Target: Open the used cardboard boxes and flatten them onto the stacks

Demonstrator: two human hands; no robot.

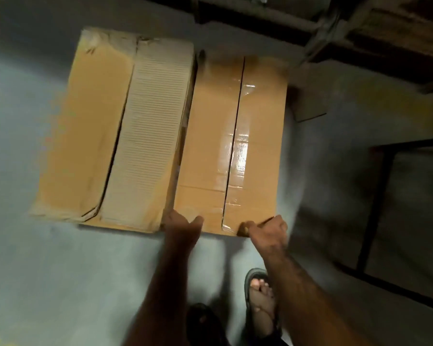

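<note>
Below, both arms are reaching forward to the taped box [231, 146] lying on the grey floor [35, 245]. The left hand [183, 227] is pressing on its near edge, fingers apart, thumb splayed. The right hand [266, 228] is curling its fingers tight around the near right corner. Touching the taped box's left side, a second box [115, 126] is showing a ribbed pale flap; neither box's contents are visible.

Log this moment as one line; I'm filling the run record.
step: opening box | left hand: on taped box near edge | right hand: gripping near corner | tape: uncut
</note>
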